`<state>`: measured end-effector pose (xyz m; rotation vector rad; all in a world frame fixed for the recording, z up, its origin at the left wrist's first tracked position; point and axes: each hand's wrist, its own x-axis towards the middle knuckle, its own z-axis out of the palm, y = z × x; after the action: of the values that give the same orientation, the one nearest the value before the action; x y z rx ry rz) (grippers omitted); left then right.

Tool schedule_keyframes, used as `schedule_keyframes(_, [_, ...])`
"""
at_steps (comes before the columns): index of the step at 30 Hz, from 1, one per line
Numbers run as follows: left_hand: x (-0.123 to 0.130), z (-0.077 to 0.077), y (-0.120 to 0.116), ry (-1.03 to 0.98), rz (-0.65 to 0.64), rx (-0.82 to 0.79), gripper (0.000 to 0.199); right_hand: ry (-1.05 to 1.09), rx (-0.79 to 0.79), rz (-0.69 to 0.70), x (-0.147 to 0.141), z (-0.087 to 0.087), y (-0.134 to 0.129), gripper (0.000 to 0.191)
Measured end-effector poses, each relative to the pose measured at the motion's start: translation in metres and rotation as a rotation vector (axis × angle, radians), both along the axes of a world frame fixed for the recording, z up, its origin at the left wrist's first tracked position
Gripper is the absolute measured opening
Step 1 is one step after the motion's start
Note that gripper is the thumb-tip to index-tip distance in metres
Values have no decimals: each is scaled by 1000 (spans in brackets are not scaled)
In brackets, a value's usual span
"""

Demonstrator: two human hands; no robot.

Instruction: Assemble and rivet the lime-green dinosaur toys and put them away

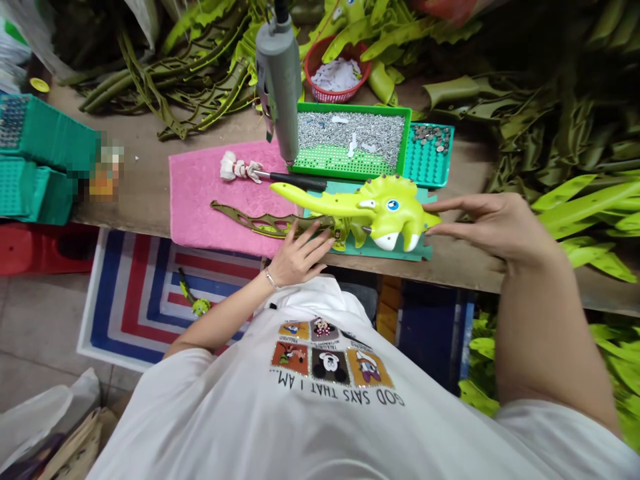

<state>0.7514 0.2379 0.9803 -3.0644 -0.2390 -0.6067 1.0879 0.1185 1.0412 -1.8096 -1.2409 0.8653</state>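
Observation:
My right hand (493,223) pinches the right end of a lime-green plastic dinosaur-head toy shell (395,203) between thumb and fingers. The shell has a blue eye, white-tipped jaws and a long arm reaching left. It is held over a teal board (415,252). Lying flat, fingers stretched, my left hand (300,257) rests on a long olive-green plastic piece (250,221) with cut-outs. That piece lies across a pink cloth (193,200), its right end partly under the shell. Just above sits a black-handled tool (295,180) with a white-wrapped tip.
A grey electric screwdriver (280,80) hangs over the bench beside a green tray of screws (320,133). Behind are a teal tray (425,167) and a red basket (333,95). Olive parts (540,133) are heaped right; teal boxes (45,143) stand left. Below lies a striped bin (130,287).

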Motion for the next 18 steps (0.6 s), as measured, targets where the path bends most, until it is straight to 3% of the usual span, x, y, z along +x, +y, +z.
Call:
schedule_keyframes(4, [-2,1,3,-17,-11,50,49,-200,133,146,-7,4,13,51])
schedule_keyframes(8, [-12,6,0,-169,-65,158,27,-334,234,278,-10,2,32,40])
schedule_keyframes(11, [-19,12,3,-210,165,184,26,-375,289,397,-15,1,44,35])
schedule_keyframes(14, [-21,18,17,-176,388,33,50,-384,276,479,-19,-2,51,31])
schedule_keyframes(16, [-20,20,26,-146,407,-43,56,-380,268,495,-21,-7,54,30])
schedule_keyframes(18, [-19,18,32,-127,390,-54,47,-366,264,502,-21,-14,55,30])
